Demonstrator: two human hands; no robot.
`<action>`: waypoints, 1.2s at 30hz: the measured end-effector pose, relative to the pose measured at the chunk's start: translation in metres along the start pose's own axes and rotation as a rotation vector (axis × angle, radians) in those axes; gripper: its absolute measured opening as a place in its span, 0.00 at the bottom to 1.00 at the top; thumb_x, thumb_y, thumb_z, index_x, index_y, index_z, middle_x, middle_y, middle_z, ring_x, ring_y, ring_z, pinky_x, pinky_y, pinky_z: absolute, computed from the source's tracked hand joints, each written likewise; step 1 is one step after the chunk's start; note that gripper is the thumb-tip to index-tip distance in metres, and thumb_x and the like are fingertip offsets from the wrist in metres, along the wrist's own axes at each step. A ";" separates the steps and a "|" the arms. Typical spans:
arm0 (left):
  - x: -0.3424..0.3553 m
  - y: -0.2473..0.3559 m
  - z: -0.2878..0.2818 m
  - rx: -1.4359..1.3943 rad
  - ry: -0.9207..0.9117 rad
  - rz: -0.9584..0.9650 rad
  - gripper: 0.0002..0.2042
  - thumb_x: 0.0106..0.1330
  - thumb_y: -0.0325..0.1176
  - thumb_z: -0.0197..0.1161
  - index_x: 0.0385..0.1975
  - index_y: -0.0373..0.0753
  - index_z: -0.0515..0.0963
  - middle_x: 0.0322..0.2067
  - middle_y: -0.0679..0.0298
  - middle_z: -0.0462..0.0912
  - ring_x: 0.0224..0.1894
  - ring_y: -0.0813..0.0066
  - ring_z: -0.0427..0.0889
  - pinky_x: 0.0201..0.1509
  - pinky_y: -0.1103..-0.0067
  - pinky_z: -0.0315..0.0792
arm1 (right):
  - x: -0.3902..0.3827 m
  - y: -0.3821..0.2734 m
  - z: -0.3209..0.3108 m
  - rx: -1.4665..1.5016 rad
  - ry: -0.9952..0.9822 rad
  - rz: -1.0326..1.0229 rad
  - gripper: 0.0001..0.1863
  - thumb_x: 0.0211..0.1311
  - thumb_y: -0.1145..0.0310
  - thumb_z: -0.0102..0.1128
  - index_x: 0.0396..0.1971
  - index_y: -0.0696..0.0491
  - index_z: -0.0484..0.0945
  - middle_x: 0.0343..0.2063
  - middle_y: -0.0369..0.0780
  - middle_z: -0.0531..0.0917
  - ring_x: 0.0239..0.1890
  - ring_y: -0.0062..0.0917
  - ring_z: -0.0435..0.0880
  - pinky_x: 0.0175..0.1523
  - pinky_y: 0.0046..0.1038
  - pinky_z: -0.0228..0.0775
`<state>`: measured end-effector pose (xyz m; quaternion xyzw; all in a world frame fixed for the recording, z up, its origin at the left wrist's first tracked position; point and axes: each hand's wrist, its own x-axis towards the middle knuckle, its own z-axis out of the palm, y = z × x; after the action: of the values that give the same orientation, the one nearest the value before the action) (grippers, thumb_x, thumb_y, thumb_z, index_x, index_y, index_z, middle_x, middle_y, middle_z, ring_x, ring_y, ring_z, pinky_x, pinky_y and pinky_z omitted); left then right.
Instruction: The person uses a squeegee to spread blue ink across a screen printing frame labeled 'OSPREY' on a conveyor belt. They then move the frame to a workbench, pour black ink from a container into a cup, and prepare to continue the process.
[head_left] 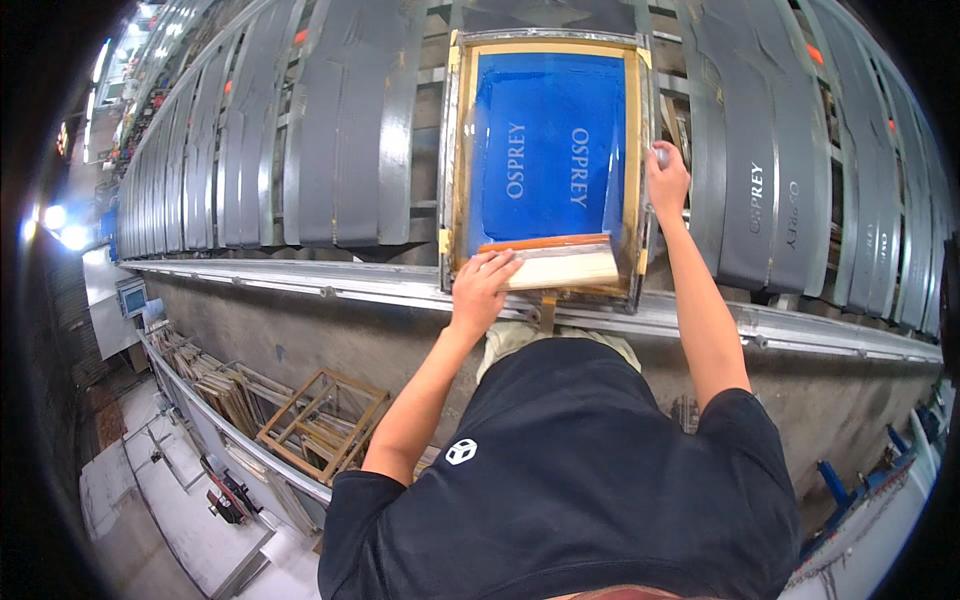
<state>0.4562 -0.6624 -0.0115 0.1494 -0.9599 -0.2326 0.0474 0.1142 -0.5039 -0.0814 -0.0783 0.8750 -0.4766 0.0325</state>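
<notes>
Stiff, Light-Looking and Maybe Slippery

The wide, pale wooden squeegee with an orange blade point(563, 268) lies across the near end of the flat blue mesh screen point(548, 100), inside the rectangular metal-edged frame point(550, 38). The left hand point(486, 286) has its fingers close together over the squeegee's left end; I cannot tell how tightly, as the thumb is hidden. The right hand point(668, 180) has its fingers curled around a small pale knob point(661, 157) at the frame's right side. The squeegee should feel stiff and light (its blade may bend). Hold the wood, since wet blue could be slippery. The mesh looks thin, so lift by the frame.
</notes>
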 end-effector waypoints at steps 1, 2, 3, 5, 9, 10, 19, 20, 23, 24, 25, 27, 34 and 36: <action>-0.008 -0.001 -0.001 -0.010 -0.016 -0.011 0.29 0.49 0.20 0.62 0.54 0.51 0.81 0.56 0.69 0.82 0.58 0.63 0.78 0.64 0.63 0.70 | 0.000 0.001 0.000 -0.007 -0.016 -0.011 0.12 0.61 0.63 0.62 0.42 0.51 0.82 0.24 0.47 0.84 0.28 0.37 0.85 0.38 0.36 0.75; -0.015 -0.003 -0.002 -0.012 -0.014 0.007 0.29 0.49 0.19 0.62 0.54 0.51 0.81 0.56 0.68 0.82 0.58 0.63 0.78 0.65 0.63 0.70 | -0.001 0.003 0.001 -0.009 -0.034 -0.004 0.12 0.61 0.63 0.62 0.42 0.51 0.82 0.24 0.47 0.84 0.28 0.38 0.86 0.38 0.37 0.75; -0.022 -0.003 -0.002 -0.011 -0.018 0.029 0.29 0.48 0.19 0.62 0.54 0.51 0.81 0.56 0.68 0.82 0.59 0.63 0.77 0.66 0.62 0.69 | -0.001 0.004 0.000 -0.024 -0.054 0.026 0.12 0.61 0.62 0.62 0.42 0.51 0.82 0.25 0.47 0.85 0.29 0.38 0.86 0.38 0.38 0.75; -0.033 -0.004 -0.001 -0.018 -0.043 0.043 0.30 0.48 0.18 0.62 0.54 0.51 0.81 0.57 0.68 0.81 0.60 0.63 0.77 0.67 0.62 0.68 | -0.001 0.007 0.001 -0.043 -0.036 0.020 0.13 0.62 0.61 0.62 0.43 0.50 0.83 0.26 0.48 0.85 0.30 0.40 0.87 0.39 0.39 0.75; -0.024 -0.011 0.007 0.045 -0.043 0.083 0.31 0.48 0.17 0.60 0.55 0.52 0.81 0.58 0.69 0.81 0.62 0.63 0.76 0.67 0.62 0.68 | 0.002 0.009 0.005 0.004 -0.009 0.025 0.14 0.63 0.59 0.62 0.44 0.50 0.83 0.28 0.50 0.85 0.32 0.42 0.87 0.41 0.40 0.76; -0.013 -0.014 0.010 0.066 -0.036 0.074 0.31 0.49 0.17 0.60 0.56 0.52 0.80 0.58 0.68 0.80 0.62 0.63 0.76 0.67 0.62 0.67 | 0.002 0.009 0.004 -0.040 -0.020 0.038 0.14 0.64 0.59 0.61 0.44 0.50 0.83 0.29 0.51 0.86 0.33 0.43 0.87 0.42 0.39 0.76; 0.204 -0.085 -0.003 0.032 0.084 0.107 0.24 0.54 0.21 0.63 0.51 0.53 0.84 0.51 0.66 0.85 0.56 0.63 0.81 0.61 0.67 0.73 | 0.014 -0.052 -0.031 -0.686 -0.221 -0.360 0.22 0.61 0.51 0.65 0.52 0.46 0.82 0.51 0.38 0.79 0.55 0.36 0.75 0.55 0.38 0.71; 0.225 -0.089 -0.013 -0.021 0.071 0.069 0.22 0.55 0.22 0.64 0.49 0.54 0.84 0.50 0.65 0.86 0.53 0.62 0.82 0.58 0.68 0.75 | 0.023 -0.066 -0.029 -0.624 -0.201 -0.492 0.24 0.59 0.51 0.66 0.52 0.46 0.82 0.50 0.38 0.80 0.55 0.35 0.75 0.55 0.38 0.70; 0.278 -0.094 -0.045 -0.022 -0.068 -0.035 0.19 0.58 0.27 0.65 0.49 0.58 0.85 0.46 0.63 0.86 0.49 0.59 0.84 0.52 0.68 0.78 | 0.055 -0.102 -0.001 -0.557 -0.255 -0.703 0.24 0.56 0.53 0.69 0.51 0.46 0.83 0.50 0.35 0.81 0.54 0.32 0.76 0.58 0.38 0.67; 0.294 -0.094 -0.052 -0.005 -0.156 -0.098 0.19 0.58 0.28 0.65 0.48 0.58 0.85 0.46 0.64 0.86 0.49 0.60 0.84 0.52 0.67 0.78 | 0.067 -0.110 0.011 -0.525 -0.239 -0.825 0.24 0.55 0.53 0.70 0.51 0.47 0.83 0.51 0.34 0.82 0.53 0.31 0.76 0.59 0.38 0.65; 0.306 -0.094 -0.056 0.007 -0.185 -0.109 0.19 0.57 0.28 0.66 0.48 0.58 0.85 0.46 0.64 0.86 0.49 0.60 0.84 0.51 0.67 0.78 | 0.076 -0.114 0.023 -0.597 -0.310 -0.731 0.22 0.54 0.55 0.71 0.49 0.46 0.84 0.50 0.34 0.82 0.53 0.31 0.77 0.58 0.37 0.65; 0.319 -0.093 -0.052 -0.019 -0.239 -0.150 0.19 0.57 0.27 0.65 0.47 0.58 0.86 0.46 0.65 0.87 0.49 0.61 0.84 0.51 0.68 0.78 | 0.091 -0.112 0.045 -0.696 -0.379 -0.695 0.20 0.52 0.58 0.72 0.47 0.45 0.85 0.47 0.32 0.83 0.52 0.30 0.77 0.57 0.36 0.64; 0.220 -0.087 -0.014 -0.013 -0.055 0.034 0.20 0.50 0.22 0.65 0.43 0.52 0.87 0.44 0.69 0.87 0.48 0.65 0.84 0.51 0.70 0.77 | -0.005 -0.069 0.033 -0.529 -0.371 -0.602 0.22 0.37 0.72 0.74 0.39 0.46 0.85 0.38 0.33 0.83 0.48 0.30 0.79 0.54 0.35 0.66; 0.166 -0.077 -0.012 -0.020 -0.047 0.054 0.20 0.49 0.22 0.67 0.42 0.51 0.87 0.45 0.69 0.88 0.47 0.67 0.84 0.52 0.72 0.78 | -0.055 -0.064 0.013 -0.468 -0.403 -0.582 0.22 0.35 0.73 0.74 0.38 0.46 0.85 0.39 0.32 0.83 0.48 0.29 0.78 0.54 0.34 0.66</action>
<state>0.3204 -0.7841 -0.0331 0.1173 -0.9621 -0.2441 0.0328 0.1763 -0.5392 -0.0359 -0.4188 0.8773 -0.2294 0.0482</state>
